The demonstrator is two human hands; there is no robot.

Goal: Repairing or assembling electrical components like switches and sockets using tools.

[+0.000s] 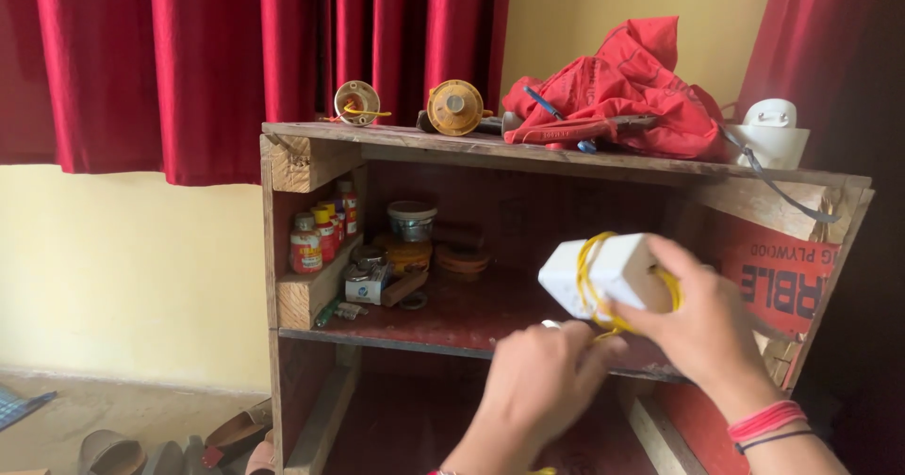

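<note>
White plastic block [603,272], wound round with yellow wire [592,282], is being held up in front of the middle shelf [452,329] of a rough wooden cabinet [302,164]. The right hand [702,319] is closing around its right end, fingers wrapped over the top and thumb beneath. The left hand [542,376] is pinching at the loose wire just below the block, fingers curled; what lies inside that pinch cannot be made out. Judging from this, the wire is being wrapped or unwrapped, and the next move is calling for a steady hold while the free end is fed around. The block's long axis is running left to right, tilting slightly, its free end pointing left toward the jars [316,235].
</note>
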